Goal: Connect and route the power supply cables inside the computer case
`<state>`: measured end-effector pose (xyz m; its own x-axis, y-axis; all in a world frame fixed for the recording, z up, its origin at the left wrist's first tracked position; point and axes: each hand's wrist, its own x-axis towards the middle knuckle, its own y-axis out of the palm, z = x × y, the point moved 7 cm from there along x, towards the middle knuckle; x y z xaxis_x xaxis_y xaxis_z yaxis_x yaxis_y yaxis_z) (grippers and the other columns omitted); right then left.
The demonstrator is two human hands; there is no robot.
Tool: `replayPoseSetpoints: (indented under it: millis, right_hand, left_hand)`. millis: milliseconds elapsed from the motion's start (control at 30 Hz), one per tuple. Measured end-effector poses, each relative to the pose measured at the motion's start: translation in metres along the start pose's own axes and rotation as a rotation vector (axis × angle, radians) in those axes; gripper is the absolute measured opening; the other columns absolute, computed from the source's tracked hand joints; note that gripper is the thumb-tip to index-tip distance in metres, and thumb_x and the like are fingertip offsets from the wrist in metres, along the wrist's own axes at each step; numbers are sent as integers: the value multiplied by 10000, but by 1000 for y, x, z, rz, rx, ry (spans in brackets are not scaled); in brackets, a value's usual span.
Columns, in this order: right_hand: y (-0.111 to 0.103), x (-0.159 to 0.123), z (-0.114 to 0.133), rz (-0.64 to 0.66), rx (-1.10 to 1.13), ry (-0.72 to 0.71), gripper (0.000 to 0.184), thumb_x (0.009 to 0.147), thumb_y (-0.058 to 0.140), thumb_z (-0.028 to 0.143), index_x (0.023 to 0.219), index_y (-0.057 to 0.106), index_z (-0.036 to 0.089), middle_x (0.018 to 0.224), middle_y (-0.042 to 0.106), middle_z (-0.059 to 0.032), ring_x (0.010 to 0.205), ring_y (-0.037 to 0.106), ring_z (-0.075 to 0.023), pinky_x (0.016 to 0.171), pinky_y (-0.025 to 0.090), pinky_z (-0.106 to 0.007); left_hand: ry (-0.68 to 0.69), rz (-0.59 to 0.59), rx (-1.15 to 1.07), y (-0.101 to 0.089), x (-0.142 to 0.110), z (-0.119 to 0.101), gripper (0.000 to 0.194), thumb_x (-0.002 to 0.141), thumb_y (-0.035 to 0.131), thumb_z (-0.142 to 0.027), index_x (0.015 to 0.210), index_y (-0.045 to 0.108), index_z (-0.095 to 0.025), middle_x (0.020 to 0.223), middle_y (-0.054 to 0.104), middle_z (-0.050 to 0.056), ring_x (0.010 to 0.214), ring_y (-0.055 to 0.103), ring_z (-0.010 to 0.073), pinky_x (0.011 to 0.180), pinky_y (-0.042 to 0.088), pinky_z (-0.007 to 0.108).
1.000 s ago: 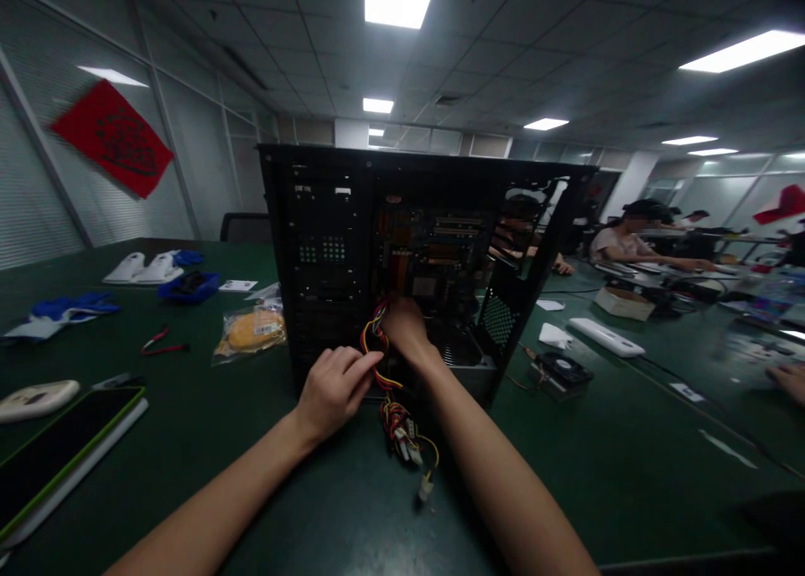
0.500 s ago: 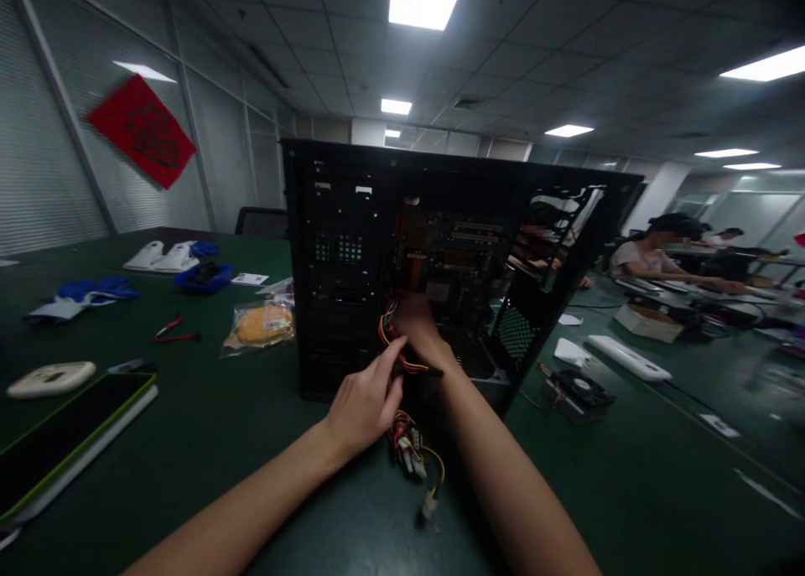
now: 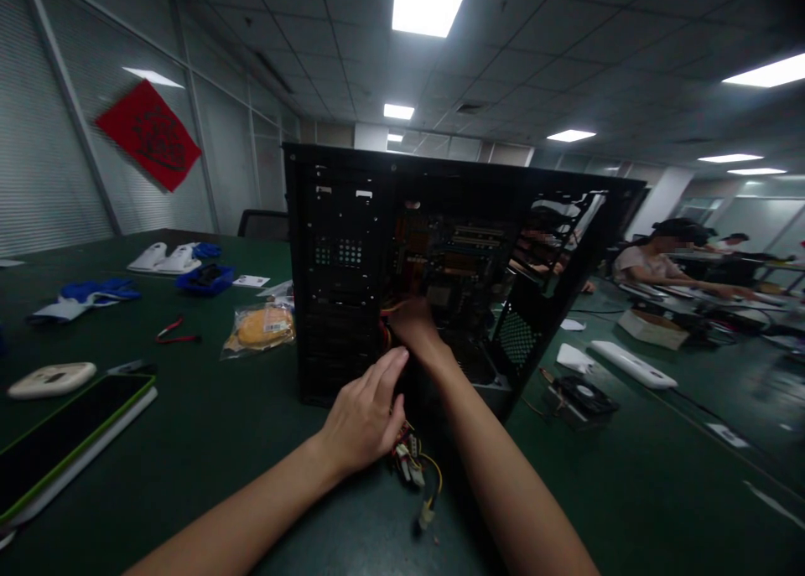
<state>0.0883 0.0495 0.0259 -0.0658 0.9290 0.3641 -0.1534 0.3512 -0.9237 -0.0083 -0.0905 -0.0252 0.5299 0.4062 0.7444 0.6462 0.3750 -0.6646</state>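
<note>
A black computer case (image 3: pixel 343 329) stands upright on the green table, its open side facing me. My right hand (image 3: pixel 412 323) reaches inside, closed around a bunch of red and yellow power cables (image 3: pixel 386 331); its fingertips are dark and partly hidden. Behind that hand the motherboard (image 3: pixel 469 253) is dimly visible. Just outside the opening, my left hand (image 3: pixel 365 408) has its fingers stretched out and thumb apart, holding nothing. Below it, more power cables with white connectors (image 3: pixel 408 467) hang out onto the table.
To the left lie a phone (image 3: pixel 69 442), a bagged yellow item (image 3: pixel 261 326), a short red cable (image 3: pixel 177 333), a blue tray (image 3: pixel 205 279) and gloves (image 3: pixel 94 295). A cooling fan (image 3: pixel 584 394) and a white power strip (image 3: pixel 633 364) lie right. Another person (image 3: pixel 657 262) sits farther back.
The cable end that hung across my right wrist no longer shows at the opening. My left hand has drawn slightly down and its fingers have straightened away from the cables.
</note>
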Motion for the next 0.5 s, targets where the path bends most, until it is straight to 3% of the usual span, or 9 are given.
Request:
replayPoseSetpoints:
  millis: [100,167,433,500]
  right_hand:
    - [-2,-3,1,-63,109,48,386,1027,392,295,1079,729,114,999,751,-162,936,726,-212,751,502,-237]
    - [-1,-5,0,-89,206,80,366,1019,424,324,1086,723,124,979,753,-149,910,730,-205,713,501,-222]
    - [-9,-6,7,-90,156,86,354,995,466,319,1039,739,99,978,745,-186,948,720,-274,774,530,-303]
    - [-10,-6,9,-86,139,83,354,995,459,308,1043,741,100,984,743,-190,935,721,-282,764,536,-315]
  left_hand:
    - [60,79,191,0,1,-6,542,891,495,-148,1425,415,-100,1503,450,217,1338,489,336,984,512,456]
    - [61,135,293,0,2,-9,492,877,514,-160,1364,500,-96,1518,431,225,1335,482,372,959,492,496]
    - [33,185,343,0,1,-12,432,882,524,-188,1310,543,-133,1541,393,221,1316,477,365,964,433,503]
    - [20,199,337,2,-1,-11,394,881,527,-196,1268,563,-129,1488,457,221,1285,496,372,957,434,507]
